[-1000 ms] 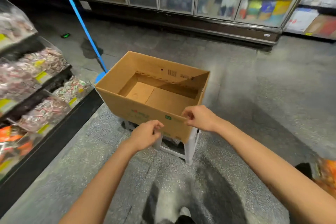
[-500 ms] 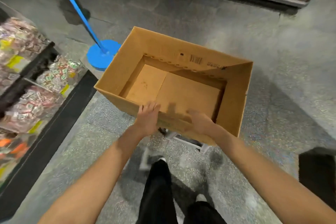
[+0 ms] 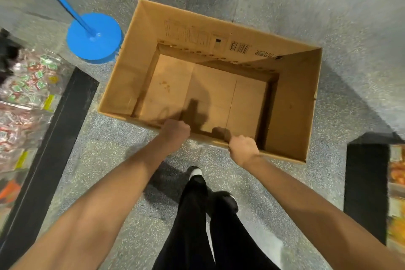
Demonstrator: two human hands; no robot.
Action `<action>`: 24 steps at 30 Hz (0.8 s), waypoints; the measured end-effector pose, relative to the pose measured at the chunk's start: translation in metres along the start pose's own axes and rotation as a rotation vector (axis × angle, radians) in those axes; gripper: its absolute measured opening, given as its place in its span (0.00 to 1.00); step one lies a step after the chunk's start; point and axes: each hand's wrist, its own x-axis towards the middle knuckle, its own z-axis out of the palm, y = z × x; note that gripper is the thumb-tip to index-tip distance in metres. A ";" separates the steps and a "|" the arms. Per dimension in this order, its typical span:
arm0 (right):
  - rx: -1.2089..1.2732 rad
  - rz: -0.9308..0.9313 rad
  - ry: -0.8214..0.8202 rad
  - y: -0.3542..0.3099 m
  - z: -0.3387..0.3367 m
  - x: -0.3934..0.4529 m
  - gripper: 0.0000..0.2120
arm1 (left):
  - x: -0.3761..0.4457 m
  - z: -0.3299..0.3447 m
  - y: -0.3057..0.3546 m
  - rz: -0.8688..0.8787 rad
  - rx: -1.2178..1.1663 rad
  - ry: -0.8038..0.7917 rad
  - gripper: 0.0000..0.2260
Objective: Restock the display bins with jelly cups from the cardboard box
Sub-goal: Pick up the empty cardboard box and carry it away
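- View had tipped from the aisle and freezer doors a second earlier to straight down into the open brown cardboard box [image 3: 210, 85]; its floor was bare, no jelly cups visible.
- Left hand [image 3: 175, 132] and right hand [image 3: 243, 149] both had fingers curled over the box's near rim, gripping it.
- Judgement: box emptied, so restocking looked finished.
- Clear display bins of wrapped sweets [image 3: 26, 85] sat at the left floor edge.
- Far inner wall carried a barcode label [image 3: 240, 47]; its text was too small to read.
- Blue round stand base [image 3: 94, 36] stood by the box's far-left corner.
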 end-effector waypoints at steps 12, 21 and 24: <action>-0.159 -0.146 0.177 0.007 -0.013 -0.037 0.10 | -0.075 0.006 0.040 -0.275 -0.169 0.038 0.07; -0.321 -0.592 0.181 -0.074 -0.008 -0.101 0.08 | -0.227 0.053 0.087 -0.698 -0.307 -0.006 0.10; -0.391 -0.768 0.193 -0.115 0.001 -0.131 0.09 | -0.290 0.082 0.109 -0.849 -0.402 0.019 0.08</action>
